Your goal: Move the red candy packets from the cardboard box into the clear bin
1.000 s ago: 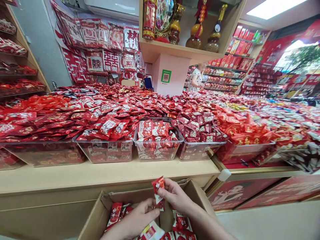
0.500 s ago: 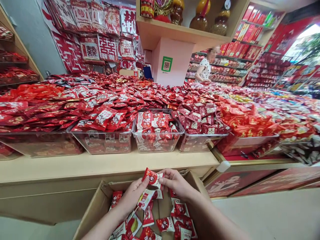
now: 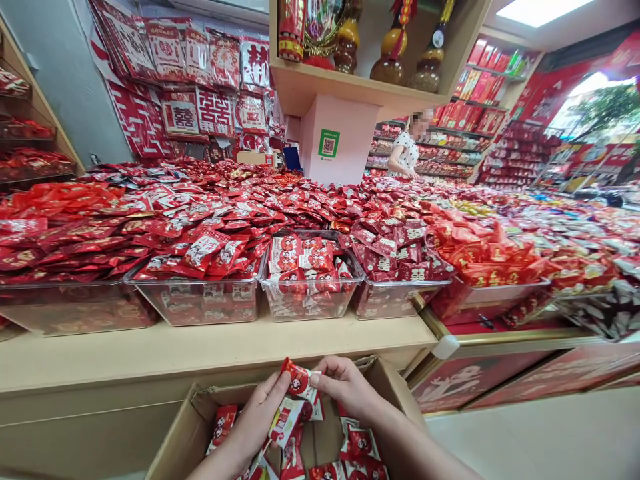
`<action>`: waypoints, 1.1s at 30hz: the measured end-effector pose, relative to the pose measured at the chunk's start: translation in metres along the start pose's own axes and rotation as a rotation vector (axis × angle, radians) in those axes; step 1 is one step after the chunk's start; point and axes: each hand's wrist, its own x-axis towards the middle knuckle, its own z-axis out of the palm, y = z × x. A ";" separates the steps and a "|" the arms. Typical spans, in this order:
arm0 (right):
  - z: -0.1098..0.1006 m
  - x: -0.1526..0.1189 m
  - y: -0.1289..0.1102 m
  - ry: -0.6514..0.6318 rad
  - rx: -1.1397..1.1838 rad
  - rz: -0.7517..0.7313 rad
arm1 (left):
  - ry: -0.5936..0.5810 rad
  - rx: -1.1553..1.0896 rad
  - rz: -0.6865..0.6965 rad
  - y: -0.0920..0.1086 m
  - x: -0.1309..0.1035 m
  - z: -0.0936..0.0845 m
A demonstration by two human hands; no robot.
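Note:
My left hand (image 3: pixel 260 407) and my right hand (image 3: pixel 347 387) meet above an open cardboard box (image 3: pixel 175 427). Between them is a small red and white wrapped packet (image 3: pixel 300 380), pinched at its left end by the left fingers and at its right end by the right thumb and fingers. Under the left hand hangs a white and yellow packet (image 3: pixel 286 420); whether the hand holds it is unclear. Several similar red and white packets (image 3: pixel 360 441) lie in the box below.
Beyond the box, a pale counter (image 3: pixel 210 353) carries clear plastic bins (image 3: pixel 310 303) heaped with red packets. A wooden shelf (image 3: pixel 350 87) with gourd ornaments hangs overhead. A person (image 3: pixel 404 150) in a dotted top stands behind the heaps.
The view has tilted up slightly, so the counter, box and hands appear lower. Both hands keep the same packet between them.

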 end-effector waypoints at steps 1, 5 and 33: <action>0.000 0.000 0.001 -0.004 -0.013 -0.005 | -0.001 0.013 0.003 0.000 0.001 -0.001; -0.002 0.000 0.005 -0.021 -0.058 -0.028 | -0.081 0.131 0.134 -0.003 0.005 -0.006; -0.029 0.031 -0.162 0.545 -0.493 -0.345 | -0.299 0.442 0.191 -0.002 -0.008 -0.004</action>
